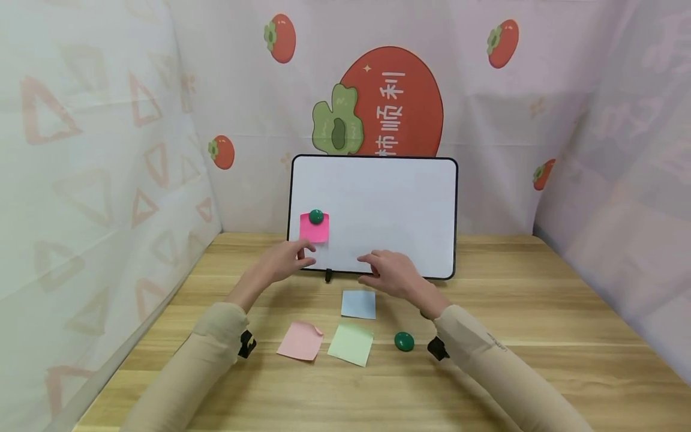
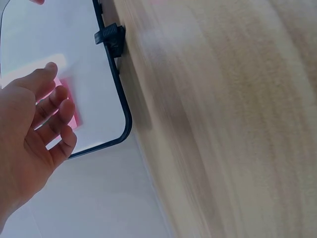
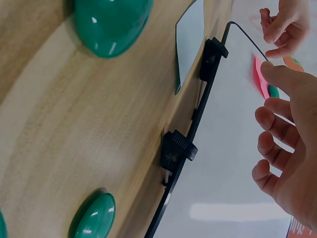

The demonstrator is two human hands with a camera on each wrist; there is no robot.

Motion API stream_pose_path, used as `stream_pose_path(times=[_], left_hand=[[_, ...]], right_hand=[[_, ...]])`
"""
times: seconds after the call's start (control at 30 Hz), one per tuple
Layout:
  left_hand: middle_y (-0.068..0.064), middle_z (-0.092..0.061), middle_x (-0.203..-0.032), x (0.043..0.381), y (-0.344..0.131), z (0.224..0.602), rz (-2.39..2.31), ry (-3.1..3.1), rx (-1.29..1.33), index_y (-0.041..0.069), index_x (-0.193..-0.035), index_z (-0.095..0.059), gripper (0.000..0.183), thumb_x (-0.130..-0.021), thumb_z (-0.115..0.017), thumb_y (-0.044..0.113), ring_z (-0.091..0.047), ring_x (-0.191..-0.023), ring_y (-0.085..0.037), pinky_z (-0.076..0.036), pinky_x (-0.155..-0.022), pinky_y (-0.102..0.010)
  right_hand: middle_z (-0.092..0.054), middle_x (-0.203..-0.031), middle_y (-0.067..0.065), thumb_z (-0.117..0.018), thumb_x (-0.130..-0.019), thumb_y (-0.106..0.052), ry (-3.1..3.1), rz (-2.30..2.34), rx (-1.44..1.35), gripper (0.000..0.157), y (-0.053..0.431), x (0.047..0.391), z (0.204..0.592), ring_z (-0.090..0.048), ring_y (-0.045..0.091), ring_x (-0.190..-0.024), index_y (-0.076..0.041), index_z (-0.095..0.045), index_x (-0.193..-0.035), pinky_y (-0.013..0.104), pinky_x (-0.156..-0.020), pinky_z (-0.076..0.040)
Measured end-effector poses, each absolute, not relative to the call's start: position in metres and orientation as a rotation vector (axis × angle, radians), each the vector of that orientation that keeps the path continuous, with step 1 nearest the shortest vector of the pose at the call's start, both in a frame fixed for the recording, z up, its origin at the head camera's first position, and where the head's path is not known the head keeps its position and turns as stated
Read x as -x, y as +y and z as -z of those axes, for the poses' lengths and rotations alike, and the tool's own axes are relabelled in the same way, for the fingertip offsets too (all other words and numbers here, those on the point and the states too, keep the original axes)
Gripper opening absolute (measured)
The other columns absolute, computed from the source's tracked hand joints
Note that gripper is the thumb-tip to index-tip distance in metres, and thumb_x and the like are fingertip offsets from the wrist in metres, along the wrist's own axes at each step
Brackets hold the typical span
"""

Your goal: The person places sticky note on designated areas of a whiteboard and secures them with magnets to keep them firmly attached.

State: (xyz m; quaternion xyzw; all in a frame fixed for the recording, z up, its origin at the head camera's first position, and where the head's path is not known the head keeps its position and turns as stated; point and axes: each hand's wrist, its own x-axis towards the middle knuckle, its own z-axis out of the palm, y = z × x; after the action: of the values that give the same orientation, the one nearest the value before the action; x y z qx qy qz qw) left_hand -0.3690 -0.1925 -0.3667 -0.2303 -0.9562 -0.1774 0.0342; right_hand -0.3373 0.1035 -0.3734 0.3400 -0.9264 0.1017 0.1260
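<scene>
My left hand [image 1: 284, 260] hovers in front of the whiteboard's [image 1: 388, 210] lower left, fingers loosely bent and holding nothing. Just above it, a bright pink sticky note [image 1: 308, 231] is on the board under a green round magnet [image 1: 316, 216]. The right hand [image 1: 393, 273] is raised before the board's lower middle, its fingers [image 3: 271, 124] relaxed with nothing between them. Below on the table lie a blue note [image 1: 358, 304], a light pink note [image 1: 300, 342] with a curled corner, and a pale green note [image 1: 351, 344]. Another green magnet [image 1: 404, 341] sits to their right.
Black clip feet [image 3: 174, 150] hold the whiteboard's bottom edge, tilted up on the wooden table [image 1: 518, 384]. More green magnets [image 3: 95, 216] show in the right wrist view. Printed cloth walls [image 1: 243, 102] enclose the back and sides.
</scene>
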Motion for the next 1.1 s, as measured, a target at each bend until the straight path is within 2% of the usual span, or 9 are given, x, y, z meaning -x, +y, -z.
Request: stream_pose_path(times=[0.2,0.43,0.63,0.8,0.97,1.1], left_hand=[[0.002,-0.063,-0.086,0.357,-0.189,0.369,0.590,-2.980,0.772,0.013,-0.123,-0.065,0.033,-0.096,-0.065,0.033,-0.054,-0.070,-0.012,-0.045,-0.064,-0.028],[0.005,-0.062,-0.081,0.343,-0.190,0.374,0.650,-3.021,0.821,0.017,-0.118,-0.068,0.029,-0.095,-0.067,0.034,-0.053,-0.069,-0.010,-0.044,-0.063,-0.027],[0.005,-0.062,-0.082,0.332,-0.198,0.377,0.611,-3.068,0.894,0.012,-0.120,-0.068,0.033,-0.096,-0.066,0.033,-0.054,-0.070,-0.010,-0.045,-0.065,-0.027],[0.003,-0.061,-0.083,0.324,-0.204,0.379,0.685,-3.134,0.870,0.014,-0.119,-0.067,0.032,-0.095,-0.067,0.035,-0.055,-0.070,-0.012,-0.046,-0.065,-0.030],[-0.001,-0.062,-0.079,0.316,-0.207,0.383,0.846,-3.180,0.916,0.013,-0.114,-0.069,0.025,-0.096,-0.066,0.029,-0.056,-0.065,-0.012,-0.048,-0.060,-0.029],[-0.003,-0.064,-0.078,0.311,-0.207,0.383,0.946,-3.247,0.924,0.017,-0.105,-0.071,0.015,-0.096,-0.066,0.028,-0.056,-0.061,-0.013,-0.050,-0.057,-0.029]], right_hand=[[-0.060,-0.080,-0.004,-0.072,-0.089,-0.040,-2.714,-0.306,-1.001,0.046,0.111,0.324,0.375,-0.047,0.006,-0.066,-0.013,-0.068,-0.126,0.022,-0.057,-0.038],[-0.055,-0.076,-0.005,-0.073,-0.089,-0.041,-2.773,-0.315,-1.014,0.047,0.123,0.308,0.382,-0.042,0.008,-0.064,-0.012,-0.068,-0.126,0.023,-0.055,-0.032],[-0.054,-0.074,-0.007,-0.073,-0.088,-0.042,-2.744,-0.251,-1.029,0.046,0.137,0.294,0.386,-0.039,0.006,-0.058,-0.013,-0.068,-0.124,0.021,-0.052,-0.031],[-0.054,-0.073,-0.007,-0.073,-0.088,-0.041,-2.745,-0.269,-1.054,0.045,0.148,0.286,0.387,-0.037,0.004,-0.057,-0.014,-0.069,-0.124,0.019,-0.050,-0.028],[-0.053,-0.077,-0.010,-0.071,-0.090,-0.044,-2.821,-0.276,-1.073,0.047,0.156,0.278,0.391,-0.040,0.003,-0.060,-0.016,-0.067,-0.127,0.020,-0.051,-0.032],[-0.051,-0.078,-0.010,-0.071,-0.089,-0.046,-2.809,-0.224,-1.098,0.046,0.159,0.272,0.396,-0.039,0.003,-0.060,-0.018,-0.068,-0.126,0.019,-0.051,-0.032]])
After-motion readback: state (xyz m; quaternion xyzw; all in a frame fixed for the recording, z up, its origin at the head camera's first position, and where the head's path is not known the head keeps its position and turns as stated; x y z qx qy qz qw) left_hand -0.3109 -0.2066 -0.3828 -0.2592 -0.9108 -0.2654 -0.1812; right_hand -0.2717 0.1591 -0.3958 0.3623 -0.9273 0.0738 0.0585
